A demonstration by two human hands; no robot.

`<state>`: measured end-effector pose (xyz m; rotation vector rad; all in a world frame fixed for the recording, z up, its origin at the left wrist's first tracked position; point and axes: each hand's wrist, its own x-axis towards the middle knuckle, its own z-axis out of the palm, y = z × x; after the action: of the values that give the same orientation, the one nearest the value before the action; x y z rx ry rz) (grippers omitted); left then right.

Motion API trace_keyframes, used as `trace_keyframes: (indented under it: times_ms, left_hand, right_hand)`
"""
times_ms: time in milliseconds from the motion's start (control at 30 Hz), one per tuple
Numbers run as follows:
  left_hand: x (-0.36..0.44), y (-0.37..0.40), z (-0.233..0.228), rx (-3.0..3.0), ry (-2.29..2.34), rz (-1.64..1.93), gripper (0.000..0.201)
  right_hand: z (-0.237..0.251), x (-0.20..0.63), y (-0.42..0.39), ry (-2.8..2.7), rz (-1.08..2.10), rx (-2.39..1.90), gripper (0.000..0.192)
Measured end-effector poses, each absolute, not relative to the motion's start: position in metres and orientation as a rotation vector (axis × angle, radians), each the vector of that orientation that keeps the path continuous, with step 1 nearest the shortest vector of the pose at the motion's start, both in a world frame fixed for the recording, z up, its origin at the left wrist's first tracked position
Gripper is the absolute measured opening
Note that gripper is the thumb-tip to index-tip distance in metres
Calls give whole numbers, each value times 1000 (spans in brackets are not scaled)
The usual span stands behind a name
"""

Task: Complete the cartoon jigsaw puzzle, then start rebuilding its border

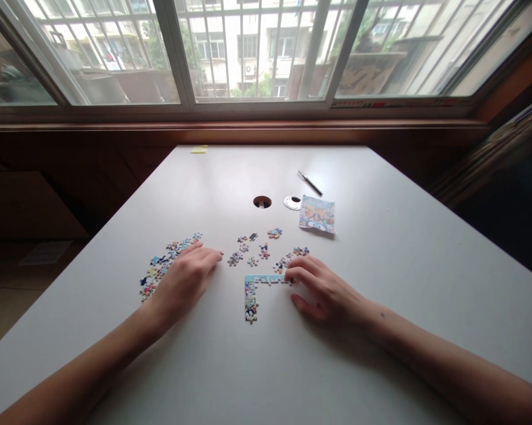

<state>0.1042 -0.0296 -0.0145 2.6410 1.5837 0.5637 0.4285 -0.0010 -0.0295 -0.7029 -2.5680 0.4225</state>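
Note:
An L-shaped run of joined jigsaw pieces (pixel 251 295) lies on the white table (pixel 381 283), its corner at the upper left. My right hand (pixel 323 289) rests palm down beside it, fingertips touching the right end of the top row. My left hand (pixel 186 277) lies flat on the table, fingers apart, just right of a strip of loose pieces (pixel 159 268). Several more loose pieces (pixel 252 248) are scattered between and beyond the two hands. Neither hand visibly holds a piece.
A small picture card (pixel 317 213) lies beyond the pieces. Near it are a pen (pixel 310 183), a round cable hole (pixel 262 202) and its loose metal cap (pixel 293 202). A yellow note (pixel 199 149) sits at the far edge, below a wide window (pixel 257 53).

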Motion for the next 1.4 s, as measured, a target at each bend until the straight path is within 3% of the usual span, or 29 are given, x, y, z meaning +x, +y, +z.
trace_keyframes:
  times_ms: [233,600,933,1400]
  left_hand:
    - [106,-50,-2,2654,1294,478,22]
    - [107,-53,13,2622,1103,395,27]
    - [127,-70,-7,2546,758,664,19]
    - [137,-70,-10,2723,665,594,19]
  right_hand:
    - [-27,428,-2,-2571,406,-690,32]
    - [-30,429,-1,-2564,425,-684,32]
    - [-30,430,-1,-2576,410,-691,32]
    - [-28,429,-1,-2582,393,-683,33]
